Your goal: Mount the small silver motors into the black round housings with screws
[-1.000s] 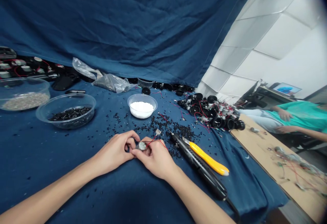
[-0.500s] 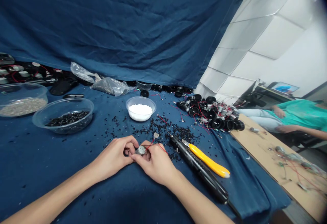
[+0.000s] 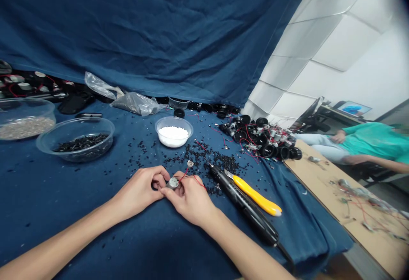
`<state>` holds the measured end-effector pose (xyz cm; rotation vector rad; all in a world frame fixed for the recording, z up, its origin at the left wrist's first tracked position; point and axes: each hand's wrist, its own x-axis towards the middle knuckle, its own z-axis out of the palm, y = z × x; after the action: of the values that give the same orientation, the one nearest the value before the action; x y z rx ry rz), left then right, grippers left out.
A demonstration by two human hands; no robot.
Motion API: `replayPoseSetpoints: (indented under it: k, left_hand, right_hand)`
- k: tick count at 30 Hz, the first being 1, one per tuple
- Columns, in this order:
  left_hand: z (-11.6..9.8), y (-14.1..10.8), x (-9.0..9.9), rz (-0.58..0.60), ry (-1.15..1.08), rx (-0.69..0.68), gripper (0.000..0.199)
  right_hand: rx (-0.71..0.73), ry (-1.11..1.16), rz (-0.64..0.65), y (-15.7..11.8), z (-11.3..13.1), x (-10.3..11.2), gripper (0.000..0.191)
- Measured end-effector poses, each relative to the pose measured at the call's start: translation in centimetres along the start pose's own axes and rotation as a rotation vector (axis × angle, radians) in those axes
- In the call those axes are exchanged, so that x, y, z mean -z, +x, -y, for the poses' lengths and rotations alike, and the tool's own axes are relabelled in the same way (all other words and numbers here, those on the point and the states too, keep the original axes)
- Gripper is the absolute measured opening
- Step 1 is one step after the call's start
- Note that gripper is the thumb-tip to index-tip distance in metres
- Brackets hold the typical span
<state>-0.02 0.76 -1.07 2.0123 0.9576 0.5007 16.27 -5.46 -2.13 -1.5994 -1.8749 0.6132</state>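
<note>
From the head view, both forearms slanted in from below, the hands meeting above a creased blue cloth (image 3: 70, 190). The right hand (image 3: 193, 200) clamped a small cylindrical metal motor (image 3: 174, 182) between thumb and fingers. The left hand (image 3: 139, 192) curled at the motor's other end, its grip hidden. Beyond stood a clear, round bowl (image 3: 174, 122) of white grains (image 3: 173, 133).

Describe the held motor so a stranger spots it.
Over the blue cloth, nearer than the white-filled bowl, the left hand and right hand converge. The motor is held there; its pale round end and red wire set it apart from the black bits.
</note>
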Motion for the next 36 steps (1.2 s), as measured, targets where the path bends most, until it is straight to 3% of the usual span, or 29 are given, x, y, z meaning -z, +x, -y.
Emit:
replayPoseSetpoints:
  k: [11,22,36]
  left_hand:
    - [0.07,0.04,0.05,0.001,-0.021,-0.007,0.017]
    - [0.02,-0.50,0.35,-0.026,0.061,-0.057,0.030]
    - [0.62,-0.14,-0.22,0.002,-0.081,0.026,0.016]
  right_hand:
    - [0.050,-0.039,-0.038,-0.29,0.37,-0.68,0.024]
    - [-0.013,-0.054,-0.004,-0.19,0.70,-0.18,0.022]
    - [-0.023,0.002,0.013,-0.12,0.78,0.13,0.024]
